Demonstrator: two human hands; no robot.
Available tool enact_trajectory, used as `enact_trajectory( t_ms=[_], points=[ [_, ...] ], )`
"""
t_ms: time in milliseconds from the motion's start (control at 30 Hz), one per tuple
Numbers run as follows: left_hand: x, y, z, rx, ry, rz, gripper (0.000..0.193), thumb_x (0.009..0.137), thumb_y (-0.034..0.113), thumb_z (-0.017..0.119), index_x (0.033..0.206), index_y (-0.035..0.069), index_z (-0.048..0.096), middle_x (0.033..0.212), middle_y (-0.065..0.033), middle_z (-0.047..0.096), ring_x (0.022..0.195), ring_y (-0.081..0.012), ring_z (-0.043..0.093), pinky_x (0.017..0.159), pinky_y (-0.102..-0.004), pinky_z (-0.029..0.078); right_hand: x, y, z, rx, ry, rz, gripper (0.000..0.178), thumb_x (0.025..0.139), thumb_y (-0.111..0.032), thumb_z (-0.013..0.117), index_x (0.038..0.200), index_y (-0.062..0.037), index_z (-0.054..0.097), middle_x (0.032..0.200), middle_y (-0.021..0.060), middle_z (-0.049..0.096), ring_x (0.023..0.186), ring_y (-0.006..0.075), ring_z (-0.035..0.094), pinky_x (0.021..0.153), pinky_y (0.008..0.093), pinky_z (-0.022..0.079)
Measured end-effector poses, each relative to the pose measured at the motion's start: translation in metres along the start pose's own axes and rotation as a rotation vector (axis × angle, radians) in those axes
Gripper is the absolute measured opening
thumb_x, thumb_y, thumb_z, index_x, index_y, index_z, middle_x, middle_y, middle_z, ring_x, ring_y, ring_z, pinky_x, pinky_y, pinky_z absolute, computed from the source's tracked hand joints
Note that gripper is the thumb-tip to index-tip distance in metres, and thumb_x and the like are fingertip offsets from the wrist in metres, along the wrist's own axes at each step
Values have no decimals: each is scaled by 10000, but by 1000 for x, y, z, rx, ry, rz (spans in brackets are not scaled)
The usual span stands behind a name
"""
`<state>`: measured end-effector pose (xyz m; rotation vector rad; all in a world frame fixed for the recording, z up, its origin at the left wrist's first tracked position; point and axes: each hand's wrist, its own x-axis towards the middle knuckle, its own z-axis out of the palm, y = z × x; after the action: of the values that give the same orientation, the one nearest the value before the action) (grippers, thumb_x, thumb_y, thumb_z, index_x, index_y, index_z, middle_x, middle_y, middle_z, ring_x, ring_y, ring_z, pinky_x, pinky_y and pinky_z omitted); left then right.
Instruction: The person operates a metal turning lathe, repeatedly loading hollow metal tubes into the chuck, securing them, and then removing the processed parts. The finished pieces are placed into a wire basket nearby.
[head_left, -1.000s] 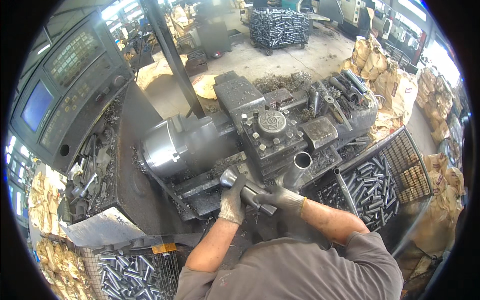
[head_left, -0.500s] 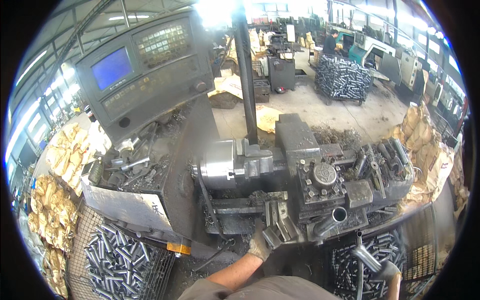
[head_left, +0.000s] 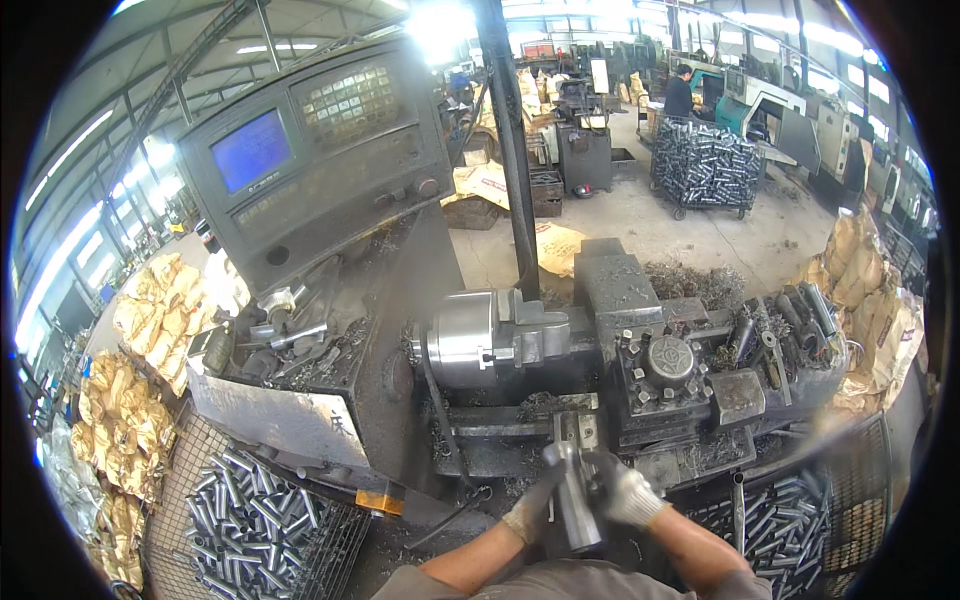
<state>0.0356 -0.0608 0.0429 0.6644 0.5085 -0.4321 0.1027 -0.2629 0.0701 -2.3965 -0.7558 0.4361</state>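
In front of the lathe, a shiny metal tube (head_left: pixel 577 512) slants toward me, over a small V-shaped metal rest (head_left: pixel 588 432). My left hand (head_left: pixel 532 508), in a light glove with darkened fingers, closes on the tube's left side. From the right, my gloved right hand (head_left: pixel 628 492) grips it too, its fingers dark and slightly blurred. Beyond the rest is the lathe's bright round chuck (head_left: pixel 460 340). To its right stands the tool post (head_left: pixel 670 362), its top ringed with bolts.
Wire bins of metal tubes stand low at left (head_left: pixel 255 525) and right (head_left: pixel 785 520). A control panel (head_left: pixel 320 150) rises at left. Metal shavings (head_left: pixel 705 285) lie behind the tool post. Brown paper sacks (head_left: pixel 875 330) stand at right. A person (head_left: pixel 679 95) works far off.
My right hand has come from the right bin to the middle, beside my left. The tube that stood below the tool post is gone from there; a tube is now between my hands.
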Motion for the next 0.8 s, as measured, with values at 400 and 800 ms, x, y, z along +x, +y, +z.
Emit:
enact_trajectory(
  t_ms=[400,800],
  points=[
    [7,77,-24,-58,-142,500,592,1082,624,519,1278,88,674,1119,-116,752,997,-280,729,902,-431,605,91,-21,-47,457,-110,69,732,857,-335,859,1472,-47,588,1215,208,768,1110,259,741,972,399,576],
    [34,265,46,2222,906,1259,982,686,378,911,1538,90,519,1505,-215,567,1432,-430,505,1198,-599,388,188,-66,-237,-592,272,-377,605,772,-273,835,1297,-39,644,909,200,756,870,408,775,742,494,635]
  ],
)
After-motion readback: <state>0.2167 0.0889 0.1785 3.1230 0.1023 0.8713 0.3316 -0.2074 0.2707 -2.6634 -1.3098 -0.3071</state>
